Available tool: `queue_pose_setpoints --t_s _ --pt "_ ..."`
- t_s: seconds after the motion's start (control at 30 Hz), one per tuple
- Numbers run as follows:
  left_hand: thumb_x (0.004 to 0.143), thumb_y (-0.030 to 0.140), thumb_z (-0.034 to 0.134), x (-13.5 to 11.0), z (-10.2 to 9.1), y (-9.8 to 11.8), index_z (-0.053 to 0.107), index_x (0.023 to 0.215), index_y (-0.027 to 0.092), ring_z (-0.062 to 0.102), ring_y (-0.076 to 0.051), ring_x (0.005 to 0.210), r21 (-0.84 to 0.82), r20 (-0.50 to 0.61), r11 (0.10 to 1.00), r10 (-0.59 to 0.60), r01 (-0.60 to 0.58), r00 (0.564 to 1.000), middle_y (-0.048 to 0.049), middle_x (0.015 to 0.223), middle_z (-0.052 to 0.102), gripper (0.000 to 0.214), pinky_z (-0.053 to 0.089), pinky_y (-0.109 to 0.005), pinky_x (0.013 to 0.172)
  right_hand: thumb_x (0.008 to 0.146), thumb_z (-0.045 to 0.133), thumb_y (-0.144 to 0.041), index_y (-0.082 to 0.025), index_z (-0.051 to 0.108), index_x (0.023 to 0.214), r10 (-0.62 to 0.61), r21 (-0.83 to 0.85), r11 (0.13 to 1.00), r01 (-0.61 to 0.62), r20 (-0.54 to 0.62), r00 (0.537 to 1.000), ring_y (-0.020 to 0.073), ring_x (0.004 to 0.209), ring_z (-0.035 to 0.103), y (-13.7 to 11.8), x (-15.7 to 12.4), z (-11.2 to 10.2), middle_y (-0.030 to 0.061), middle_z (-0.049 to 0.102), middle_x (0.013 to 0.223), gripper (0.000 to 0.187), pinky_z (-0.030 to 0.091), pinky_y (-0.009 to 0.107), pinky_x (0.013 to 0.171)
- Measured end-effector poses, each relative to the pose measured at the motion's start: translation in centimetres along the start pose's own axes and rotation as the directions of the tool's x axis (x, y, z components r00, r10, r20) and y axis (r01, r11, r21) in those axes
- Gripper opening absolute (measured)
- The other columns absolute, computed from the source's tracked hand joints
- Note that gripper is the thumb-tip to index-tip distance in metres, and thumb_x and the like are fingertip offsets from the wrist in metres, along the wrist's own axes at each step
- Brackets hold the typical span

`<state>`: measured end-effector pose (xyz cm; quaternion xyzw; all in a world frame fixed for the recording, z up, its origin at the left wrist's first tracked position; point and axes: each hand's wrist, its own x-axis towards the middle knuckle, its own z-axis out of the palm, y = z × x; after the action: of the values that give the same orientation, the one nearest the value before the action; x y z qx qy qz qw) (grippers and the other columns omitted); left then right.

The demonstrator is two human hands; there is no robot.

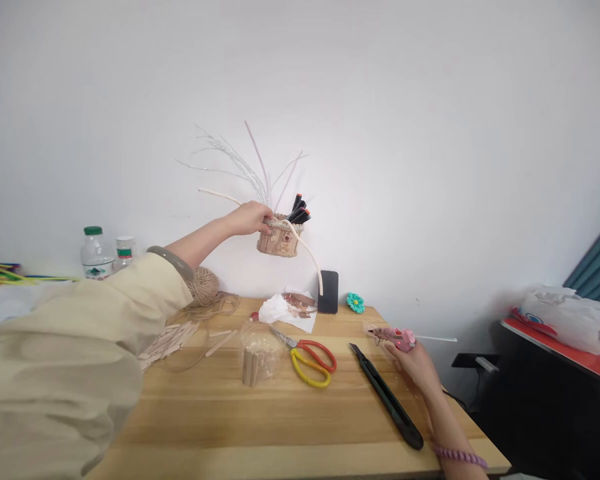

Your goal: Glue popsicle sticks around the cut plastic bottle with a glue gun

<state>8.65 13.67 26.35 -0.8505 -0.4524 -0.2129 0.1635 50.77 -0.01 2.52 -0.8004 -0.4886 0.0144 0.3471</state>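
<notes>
My left hand (250, 218) is raised above the wooden table (220, 427) and grips the rim of a small basket made of craft sticks (279, 240). The basket holds several dark markers, silvery and pink pipe cleaners, and a long pale cord that hangs down from it. My right hand (414, 360) rests on the right part of the table and holds a pink glue gun (396, 337), its nozzle pointing left. A white glue stick pokes out of the gun's back toward the right.
On the table lie red-and-yellow scissors (310, 360), a black utility knife (387, 398), a clear cup of sticks (257, 360), loose craft sticks (173, 339), a twine ball (203, 285), crumpled tissue (279, 309), a dark phone (327, 292) and a teal flower (355, 303). Bottles (97, 253) stand at left.
</notes>
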Motion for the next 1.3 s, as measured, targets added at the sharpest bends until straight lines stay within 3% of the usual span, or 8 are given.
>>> queue_pose_setpoints --t_s 0.23,0.33,0.4,0.47,0.5,0.67,0.9,1.3 --pt "0.069 0.037 0.065 -0.4 -0.8 0.0 0.069 0.086 0.020 0.061 -0.020 0.077 -0.008 0.011 1.000 0.002 -0.002 1.000 -0.0021 0.082 0.070 0.024 0.034 -0.024 0.060 0.070 0.058 -0.050 -0.008 0.054 0.115 0.044 -0.231 0.968 -0.099 -0.234 0.971 0.0471 0.110 0.051 -1.4 -4.3 -4.8 0.0291 0.057 0.116 0.062 0.039 0.057 0.090" --pt "0.069 0.037 0.065 -0.4 -1.4 0.2 0.069 0.088 0.019 0.061 -0.021 0.079 0.018 0.011 1.000 0.008 -0.008 1.000 -0.0031 0.083 0.070 0.027 0.034 -0.024 0.060 0.076 0.052 -0.050 -0.017 0.053 0.117 -0.075 0.115 0.986 0.119 -0.327 0.942 0.0387 0.116 0.048 -7.3 -6.3 -5.7 0.0198 0.055 0.122 0.052 0.038 0.053 0.095" --pt "0.069 0.037 0.064 -0.3 -2.0 0.7 0.068 0.089 0.018 0.061 -0.021 0.080 0.018 0.018 1.000 0.013 -0.013 1.000 -0.0033 0.085 0.070 0.028 0.034 -0.024 0.060 0.072 0.061 -0.047 -0.021 0.053 0.111 -0.174 0.577 0.784 0.230 -0.150 0.973 0.0316 0.111 0.053 -12.8 -6.6 -4.5 0.0138 0.059 0.113 0.048 0.042 0.046 0.093" --pt "0.069 0.037 0.064 -0.4 -2.6 1.3 0.068 0.089 0.018 0.061 -0.021 0.081 0.013 0.030 1.000 0.021 -0.022 0.999 -0.0035 0.087 0.070 0.028 0.035 -0.024 0.060 0.059 0.078 -0.037 -0.023 0.054 0.104 -0.248 0.879 0.476 -0.027 0.164 0.955 0.0286 0.109 0.053 -18.2 -6.2 -2.1 0.0094 0.058 0.111 0.053 0.041 0.044 0.095" --pt "0.069 0.038 0.063 -0.4 -2.9 1.6 0.068 0.089 0.018 0.061 -0.021 0.081 0.012 0.032 1.000 0.026 -0.027 0.999 -0.0037 0.087 0.070 0.028 0.035 -0.024 0.060 0.052 0.084 -0.028 -0.023 0.054 0.102 -0.255 0.931 0.278 -0.237 0.309 0.916 0.0286 0.110 0.052 -20.5 -5.8 -0.7 0.0088 0.056 0.113 0.058 0.038 0.045 0.097" --pt "0.070 0.039 0.060 -0.9 -3.5 3.1 0.068 0.085 0.018 0.062 -0.021 0.077 -0.004 0.035 0.998 0.061 -0.061 0.998 -0.0044 0.083 0.070 0.026 0.035 -0.025 0.059 0.066 0.075 -0.040 -0.027 0.048 0.096 -0.378 0.917 -0.063 -0.394 0.344 0.860 0.0218 0.102 0.059 -27.6 -3.8 4.9 0.0044 0.057 0.105 0.043 0.043 0.043 0.092" --pt "0.071 0.038 0.060 -1.3 -3.8 3.4 0.066 0.085 0.019 0.062 -0.022 0.079 -0.006 0.016 0.996 0.086 -0.086 0.996 -0.0056 0.086 0.070 0.024 0.035 -0.026 0.058 0.064 0.064 -0.019 -0.027 0.052 0.097 -0.523 0.831 -0.359 -0.426 0.199 0.829 0.0185 0.107 0.057 -28.4 -4.0 5.6 0.0005 0.063 0.106 0.036 0.038 0.040 0.100" --pt "0.070 0.034 0.061 -0.5 -3.9 2.8 0.065 0.086 0.018 0.061 -0.021 0.082 -0.063 0.026 0.994 0.086 -0.084 0.996 -0.0047 0.088 0.070 0.022 0.036 -0.025 0.060 0.071 0.053 -0.072 -0.022 0.046 0.109 -0.534 0.694 -0.346 -0.631 0.408 0.741 0.0312 0.120 0.050 -27.7 -1.8 4.9 0.0160 0.050 0.121 0.063 0.046 0.055 0.089"
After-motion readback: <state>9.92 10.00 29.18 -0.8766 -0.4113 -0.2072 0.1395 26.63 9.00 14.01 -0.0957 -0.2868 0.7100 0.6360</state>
